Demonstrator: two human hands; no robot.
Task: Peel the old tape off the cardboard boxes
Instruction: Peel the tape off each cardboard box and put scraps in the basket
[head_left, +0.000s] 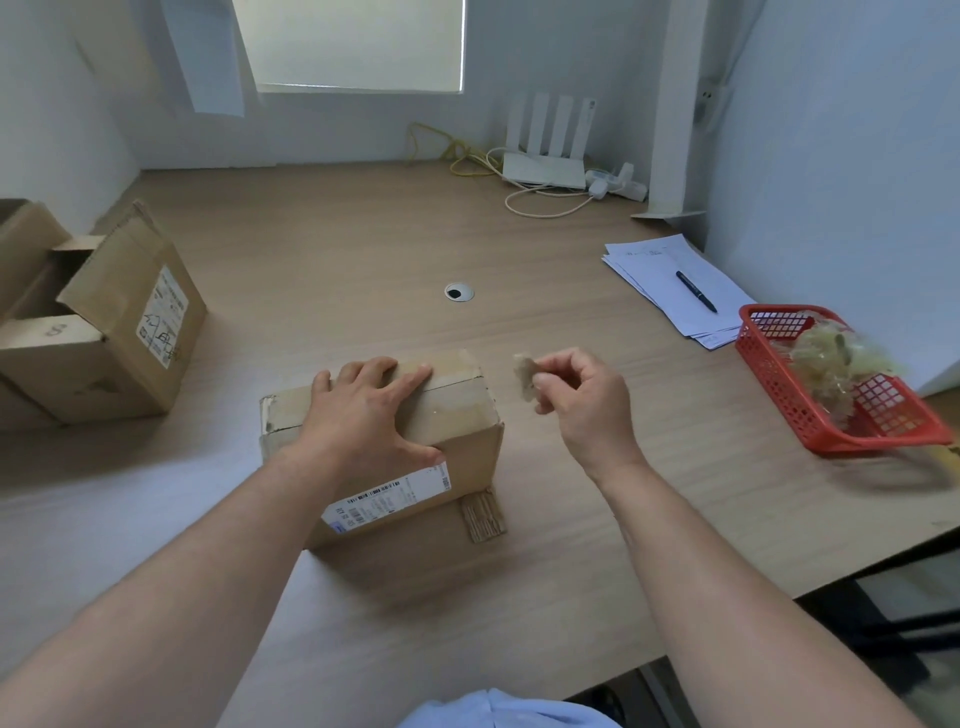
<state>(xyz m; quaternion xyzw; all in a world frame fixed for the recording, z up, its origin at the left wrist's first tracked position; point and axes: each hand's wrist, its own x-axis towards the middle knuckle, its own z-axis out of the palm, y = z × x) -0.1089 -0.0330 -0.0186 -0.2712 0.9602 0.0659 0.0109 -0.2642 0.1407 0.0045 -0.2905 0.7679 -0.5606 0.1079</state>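
A small closed cardboard box (462, 421) with a white barcode label lies on the wooden table in front of me. My left hand (363, 410) rests flat on its top, fingers spread and straight. My right hand (582, 400) hovers just right of the box and pinches a small torn scrap of brownish tape (524, 376) between thumb and fingertips. Clear tape still shows along the box's top seam and far right corner.
A larger opened cardboard box (119, 322) stands at the left. A red plastic basket (810, 415) with a wad of peeled tape sits at the right. Papers (670, 286) with a pen, a router and cables lie further back.
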